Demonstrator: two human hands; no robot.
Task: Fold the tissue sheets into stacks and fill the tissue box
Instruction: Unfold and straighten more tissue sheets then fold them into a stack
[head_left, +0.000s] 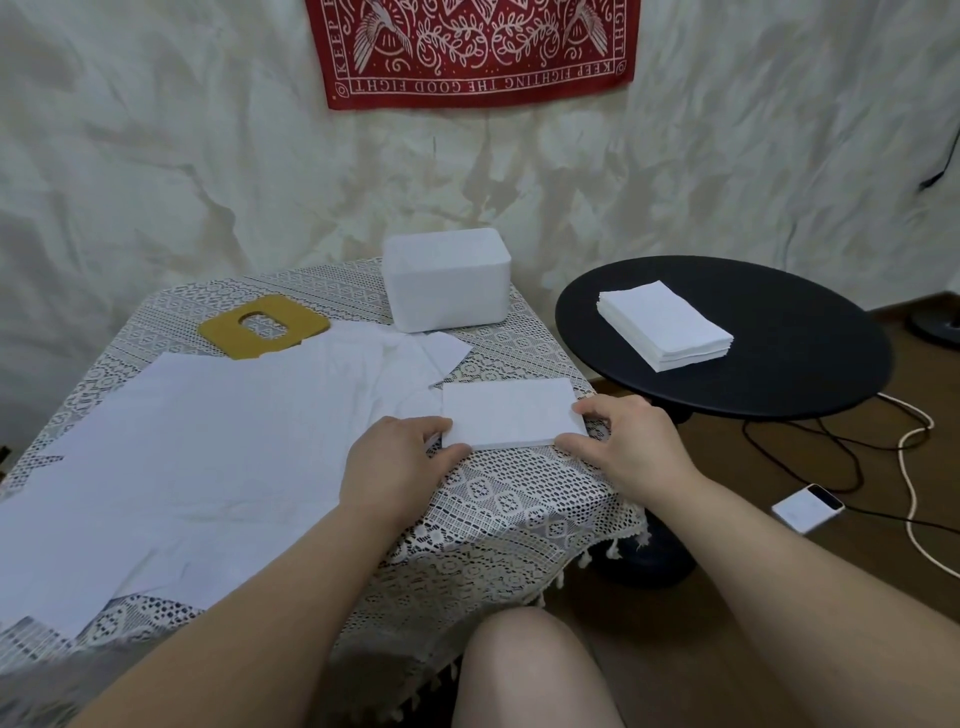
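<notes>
Knee (524, 670) bare, at bottom edge, both forearms reaching over it. Lace-covered table (519, 514) ahead; loose sheets (208, 447) spread flat over its left and middle. Round black side table (779, 364) just right of it, carrying a squared stack (670, 327). White box (447, 280) at the lace table's far edge, upside down or closed: cannot tell. Yellow lid (265, 325) with oval slot lies flat, left of box, touching the sheets. Folded stack (511, 418) near the front right corner. Left hand (400, 457) curled at its left end, thumb at near edge; right hand (628, 441) pinches its right end, fingers bent. Phone (808, 506) on floor among cables (831, 467).
</notes>
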